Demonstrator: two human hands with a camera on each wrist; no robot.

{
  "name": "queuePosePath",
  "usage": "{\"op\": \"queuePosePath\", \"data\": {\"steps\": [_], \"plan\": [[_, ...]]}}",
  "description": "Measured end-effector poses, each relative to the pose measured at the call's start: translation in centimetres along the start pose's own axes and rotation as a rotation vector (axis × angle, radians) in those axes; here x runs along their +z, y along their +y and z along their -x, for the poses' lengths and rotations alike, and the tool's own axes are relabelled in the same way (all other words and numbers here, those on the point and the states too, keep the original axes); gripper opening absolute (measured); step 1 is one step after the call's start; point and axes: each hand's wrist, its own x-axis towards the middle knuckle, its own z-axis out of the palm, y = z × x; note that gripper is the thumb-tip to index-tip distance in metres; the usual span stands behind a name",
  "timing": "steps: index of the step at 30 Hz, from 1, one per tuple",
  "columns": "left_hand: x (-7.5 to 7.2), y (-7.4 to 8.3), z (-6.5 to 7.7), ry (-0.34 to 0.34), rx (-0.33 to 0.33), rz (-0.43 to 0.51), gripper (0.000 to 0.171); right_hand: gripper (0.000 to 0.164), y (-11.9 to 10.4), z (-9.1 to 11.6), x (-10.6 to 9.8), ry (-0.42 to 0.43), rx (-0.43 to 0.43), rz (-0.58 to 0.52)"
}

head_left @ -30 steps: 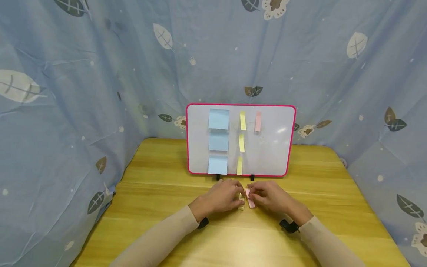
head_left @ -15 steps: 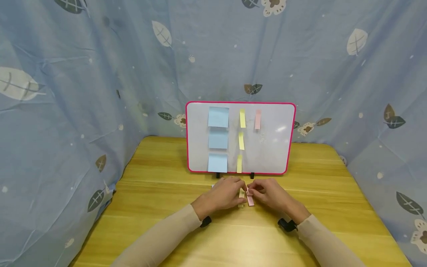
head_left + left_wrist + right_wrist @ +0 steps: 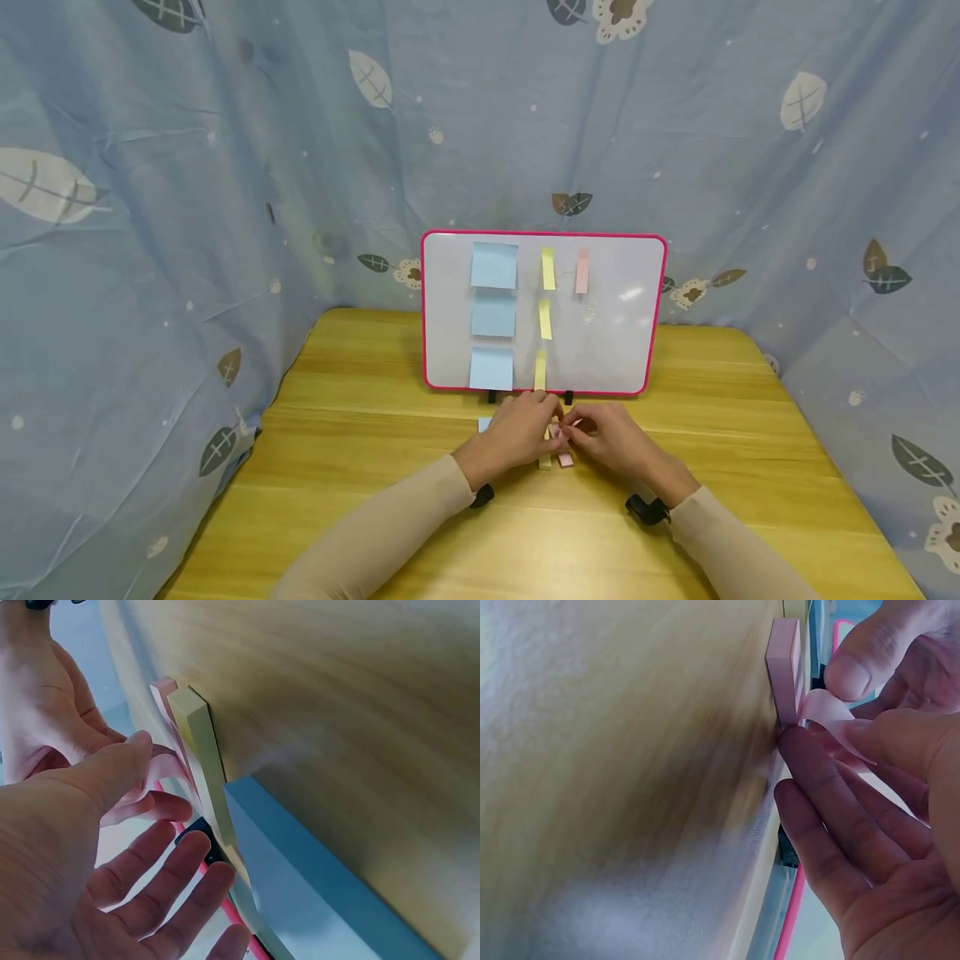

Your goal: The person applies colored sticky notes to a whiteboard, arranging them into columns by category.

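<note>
My right hand (image 3: 615, 440) pinches a curled pink sticky note (image 3: 826, 707) between thumb and fingers. The note's lower end still meets the pink sticky-note pad (image 3: 782, 666) lying on the table. My left hand (image 3: 519, 433) hovers just left of it, its thumb near the raised note and its other fingers loosely spread. Beneath the left hand lies a narrow yellow sticky-note pad (image 3: 199, 739), side by side with the pink one. A larger blue sticky-note pad (image 3: 300, 877) sits further left, mostly covered by the left hand in the head view.
Behind the hands stands a pink-framed whiteboard (image 3: 615, 333) on black feet. It bears blue square notes (image 3: 493, 313) in a column, a column of yellow strips (image 3: 545, 320) and one pink strip (image 3: 582, 272). Blue patterned curtains (image 3: 480, 108) surround the wooden table (image 3: 360, 375).
My left hand has shifted right, towards the right hand and the pink pad, uncovering a corner of the blue pad. The right hand stays almost in place, keeping its pinch at the pink pad.
</note>
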Motion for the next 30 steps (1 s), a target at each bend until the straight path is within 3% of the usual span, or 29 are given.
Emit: {"op": "queuePosePath", "data": {"steps": [15,24,30], "plan": [[0.8,0.3,-0.7,0.009,0.020,-0.062,0.039,0.009,0.4,0.1,0.1,0.078,0.023,-0.031],[0.6,0.4,-1.0,0.015,-0.014,-0.028,0.030,0.006,0.3,-0.3,-0.7,0.134,0.021,0.021],[0.7,0.2,-1.1,0.013,0.003,0.006,0.028,0.007,0.3,-0.5,-1.0,0.130,0.039,0.039]]}}
